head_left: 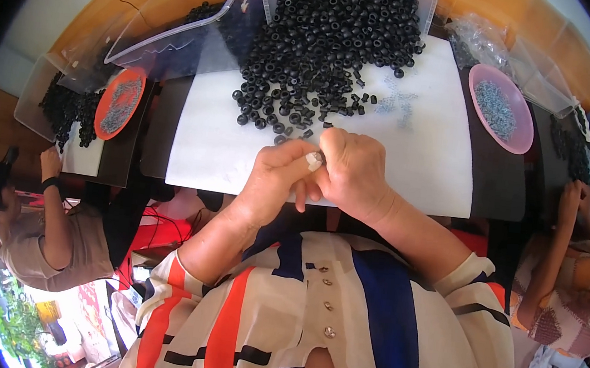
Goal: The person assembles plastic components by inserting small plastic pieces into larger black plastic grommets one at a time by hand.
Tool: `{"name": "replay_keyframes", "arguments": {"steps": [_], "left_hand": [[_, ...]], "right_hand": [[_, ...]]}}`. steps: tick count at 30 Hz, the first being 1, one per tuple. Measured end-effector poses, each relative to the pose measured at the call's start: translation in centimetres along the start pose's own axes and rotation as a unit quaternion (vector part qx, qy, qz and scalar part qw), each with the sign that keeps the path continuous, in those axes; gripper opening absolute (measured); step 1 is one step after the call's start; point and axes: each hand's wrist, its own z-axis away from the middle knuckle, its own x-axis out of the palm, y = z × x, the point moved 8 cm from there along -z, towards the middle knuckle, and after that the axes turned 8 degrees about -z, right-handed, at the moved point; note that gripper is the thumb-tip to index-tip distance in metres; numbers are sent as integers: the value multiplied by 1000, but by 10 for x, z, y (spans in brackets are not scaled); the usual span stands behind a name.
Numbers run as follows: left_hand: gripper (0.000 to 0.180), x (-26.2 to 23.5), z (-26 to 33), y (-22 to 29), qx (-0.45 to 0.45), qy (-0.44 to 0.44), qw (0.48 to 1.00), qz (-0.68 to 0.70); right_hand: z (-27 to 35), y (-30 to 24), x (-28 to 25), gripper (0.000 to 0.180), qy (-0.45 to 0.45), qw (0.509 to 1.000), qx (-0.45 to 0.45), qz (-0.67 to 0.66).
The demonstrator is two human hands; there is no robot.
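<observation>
My left hand and my right hand meet over the near edge of the white board, fingers closed together. Between their fingertips a bit of a small dark piece shows; most of it is covered by the fingers. A white wrap covers the tip of my left thumb. Just beyond my hands lies a large heap of black ring-shaped plastic parts, spilling from a clear bin. Small pale metal pieces are scattered on the board right of the heap.
An orange bowl at left and a pink bowl at right hold small metal pieces. A clear tub stands at the back left. One person works at the left, another at the right, near more black parts.
</observation>
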Motion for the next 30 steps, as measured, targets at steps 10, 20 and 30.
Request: {"name": "replay_keyframes", "arguments": {"steps": [10, 20, 30], "left_hand": [[18, -6, 1, -12, 13, 38, 997, 60], [22, -2, -4, -1, -13, -5, 1000, -17], [17, -4, -2, -6, 1, 39, 997, 60]], "right_hand": [[-2, -7, -2, 35, 20, 999, -28, -30], [2, 1, 2, 36, 21, 1000, 16, 0], [3, -4, 4, 43, 19, 1000, -17, -16]]}}
